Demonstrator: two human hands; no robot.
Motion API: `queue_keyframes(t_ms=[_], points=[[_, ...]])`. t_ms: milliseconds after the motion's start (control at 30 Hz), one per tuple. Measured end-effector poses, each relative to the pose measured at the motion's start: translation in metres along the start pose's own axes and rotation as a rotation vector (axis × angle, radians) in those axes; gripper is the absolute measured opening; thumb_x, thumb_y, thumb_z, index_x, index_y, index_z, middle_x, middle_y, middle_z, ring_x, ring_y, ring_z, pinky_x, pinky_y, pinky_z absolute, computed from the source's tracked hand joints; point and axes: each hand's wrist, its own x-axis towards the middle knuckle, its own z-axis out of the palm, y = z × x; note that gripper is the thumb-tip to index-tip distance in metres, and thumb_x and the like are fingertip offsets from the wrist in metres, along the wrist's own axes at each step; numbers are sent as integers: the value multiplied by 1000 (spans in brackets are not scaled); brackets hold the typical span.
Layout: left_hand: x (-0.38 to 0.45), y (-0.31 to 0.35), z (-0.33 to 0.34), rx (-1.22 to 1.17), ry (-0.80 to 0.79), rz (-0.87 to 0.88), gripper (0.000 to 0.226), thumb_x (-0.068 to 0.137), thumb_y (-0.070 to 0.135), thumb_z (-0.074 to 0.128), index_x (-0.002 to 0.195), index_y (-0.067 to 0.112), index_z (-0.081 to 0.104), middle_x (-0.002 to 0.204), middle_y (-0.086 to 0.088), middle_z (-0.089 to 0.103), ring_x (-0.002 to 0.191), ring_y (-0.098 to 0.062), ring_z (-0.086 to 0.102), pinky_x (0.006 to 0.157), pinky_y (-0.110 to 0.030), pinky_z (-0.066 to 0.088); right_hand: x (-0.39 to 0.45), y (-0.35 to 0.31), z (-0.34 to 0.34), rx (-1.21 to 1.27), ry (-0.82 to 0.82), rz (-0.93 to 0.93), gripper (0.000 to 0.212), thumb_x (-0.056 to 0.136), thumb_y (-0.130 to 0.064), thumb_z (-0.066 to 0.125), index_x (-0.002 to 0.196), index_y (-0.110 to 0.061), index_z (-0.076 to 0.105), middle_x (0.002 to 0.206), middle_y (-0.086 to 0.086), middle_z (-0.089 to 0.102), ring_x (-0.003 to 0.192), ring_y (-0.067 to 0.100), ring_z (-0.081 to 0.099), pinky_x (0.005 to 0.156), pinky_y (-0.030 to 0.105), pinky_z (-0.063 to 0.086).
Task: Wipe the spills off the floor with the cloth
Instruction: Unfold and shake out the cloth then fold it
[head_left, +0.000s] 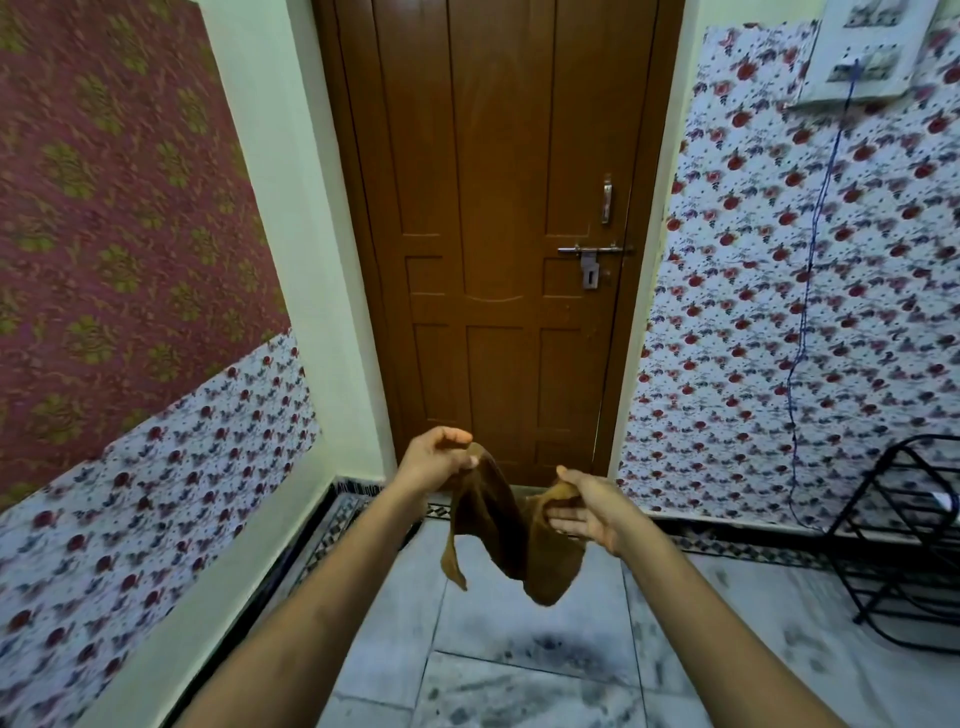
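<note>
The left hand (439, 457) pinches one corner of the brown cloth (511, 530). The right hand (589, 506) pinches another corner with its thumb, fingers mostly straight. The cloth hangs in the air between them, above the grey tiled floor (519, 670). A brown door (498, 208) stands ahead, shut.

We are seeing only our two forearms reaching in from the bottom edge, both bare with no sleeves showing. Our left hand (434, 457) and right hand (592, 506) are wearing no gloves, rings, watch or bracelets.
</note>
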Motion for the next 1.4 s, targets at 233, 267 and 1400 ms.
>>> queue_keyframes(t_ms=[233, 267, 1400], points=[[-13, -17, 28, 77, -100, 160, 18, 82, 0, 65, 90, 16, 69, 90, -4, 69, 89, -17, 64, 73, -24, 51, -1, 6, 27, -40, -126, 19, 21, 99, -14, 44, 91, -3, 60, 71, 10, 71, 72, 20, 66, 59, 28, 56], [-14, -19, 28, 111, -121, 195, 18, 82, 1, 65, 90, 16, 70, 92, -5, 70, 91, -18, 65, 77, -27, 53, -1, 7, 27, -39, -125, 26, 21, 98, -14, 44, 90, -4, 60, 66, 9, 71, 68, 19, 68, 56, 27, 57], [-16, 69, -9, 309, -14, 486, 13, 84, 9, 65, 83, 22, 70, 88, -3, 70, 89, -16, 66, 79, -30, 56, -20, 0, 53, -383, 191, -1071, 4, 87, -23, 64, 90, -21, 66, 83, -9, 67, 79, 1, 62, 66, 12, 48]])
